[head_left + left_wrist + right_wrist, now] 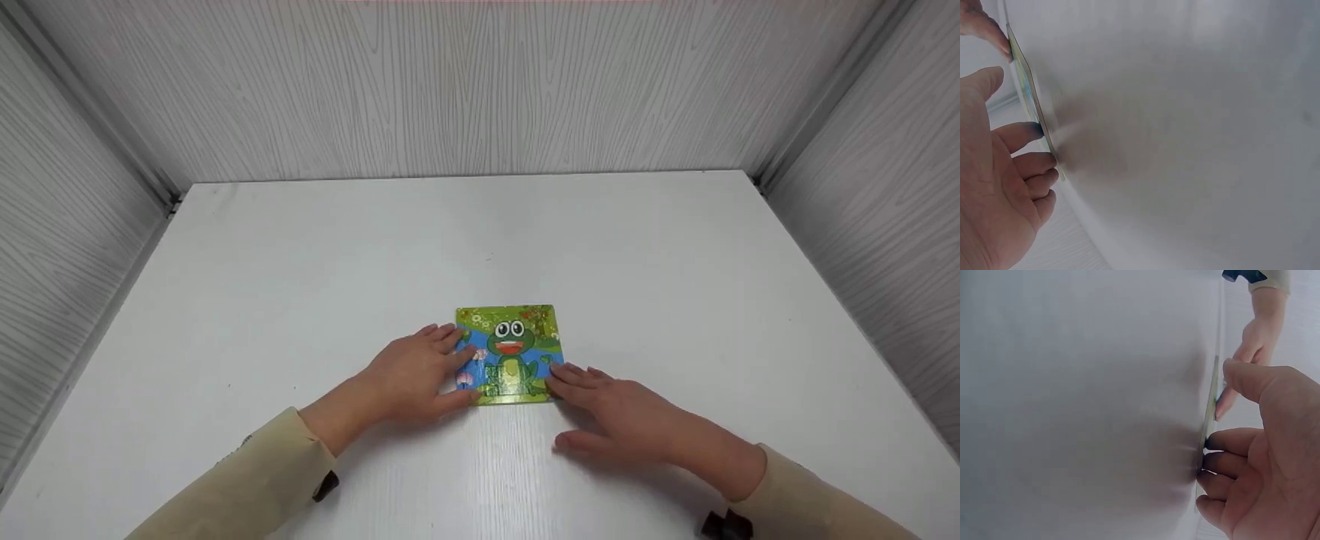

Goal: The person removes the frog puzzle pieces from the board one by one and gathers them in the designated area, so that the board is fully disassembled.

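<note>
The frog board (511, 354) lies flat on the white table (300, 262) before you; your left hand (414, 376) spreads over its left edge. Your right hand (628, 416), fingers outstretched, touches its right edge.

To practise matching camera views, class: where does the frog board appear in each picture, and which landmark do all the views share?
Head: the frog board lies just below and right of centre, face up.
Left wrist: a slanting, nearly edge-on strip, upper left.
Right wrist: a narrow, nearly edge-on strip, right of centre.
Shared landmark: the left hand.
</note>
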Available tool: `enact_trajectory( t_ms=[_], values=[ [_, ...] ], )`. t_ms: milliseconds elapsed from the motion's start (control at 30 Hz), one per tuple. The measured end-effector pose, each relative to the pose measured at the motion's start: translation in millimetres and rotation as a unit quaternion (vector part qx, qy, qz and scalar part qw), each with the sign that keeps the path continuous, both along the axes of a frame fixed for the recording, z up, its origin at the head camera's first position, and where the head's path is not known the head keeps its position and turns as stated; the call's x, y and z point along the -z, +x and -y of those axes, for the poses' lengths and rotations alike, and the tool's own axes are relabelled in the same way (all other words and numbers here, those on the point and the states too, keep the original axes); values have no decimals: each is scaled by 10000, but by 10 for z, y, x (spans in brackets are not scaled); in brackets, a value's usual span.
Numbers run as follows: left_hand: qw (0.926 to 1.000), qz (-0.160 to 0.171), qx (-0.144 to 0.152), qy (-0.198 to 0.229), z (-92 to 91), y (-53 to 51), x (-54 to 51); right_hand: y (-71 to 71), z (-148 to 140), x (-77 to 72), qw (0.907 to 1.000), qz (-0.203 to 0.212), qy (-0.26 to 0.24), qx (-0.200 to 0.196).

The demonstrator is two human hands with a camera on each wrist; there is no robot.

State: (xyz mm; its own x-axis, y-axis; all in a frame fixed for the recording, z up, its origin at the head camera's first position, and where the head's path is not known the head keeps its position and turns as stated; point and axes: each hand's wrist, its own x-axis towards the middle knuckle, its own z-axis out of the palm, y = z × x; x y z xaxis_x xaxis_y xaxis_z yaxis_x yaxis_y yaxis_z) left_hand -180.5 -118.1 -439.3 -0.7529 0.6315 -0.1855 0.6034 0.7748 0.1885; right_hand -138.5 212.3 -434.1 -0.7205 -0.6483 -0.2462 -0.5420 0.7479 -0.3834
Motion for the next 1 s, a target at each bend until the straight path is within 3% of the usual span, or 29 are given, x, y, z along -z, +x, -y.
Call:
enact_trajectory(
  t_ms=[233,500,733,1000],
  values=[
    [9999,-8,129,28,23,6,-17,-252,110,-169,9974,-498,-522,-93],
    [9998,-41,147,90,23,9,-8,-750,399,-311,9904,-191,-1348,234],
    [9999,-55,143,39,12,16,-6,-1112,671,-223,9846,295,-1573,699],
    [9998,-96,147,4,18,29,-21,-1330,840,-41,9794,708,-1707,810]
  ],
)
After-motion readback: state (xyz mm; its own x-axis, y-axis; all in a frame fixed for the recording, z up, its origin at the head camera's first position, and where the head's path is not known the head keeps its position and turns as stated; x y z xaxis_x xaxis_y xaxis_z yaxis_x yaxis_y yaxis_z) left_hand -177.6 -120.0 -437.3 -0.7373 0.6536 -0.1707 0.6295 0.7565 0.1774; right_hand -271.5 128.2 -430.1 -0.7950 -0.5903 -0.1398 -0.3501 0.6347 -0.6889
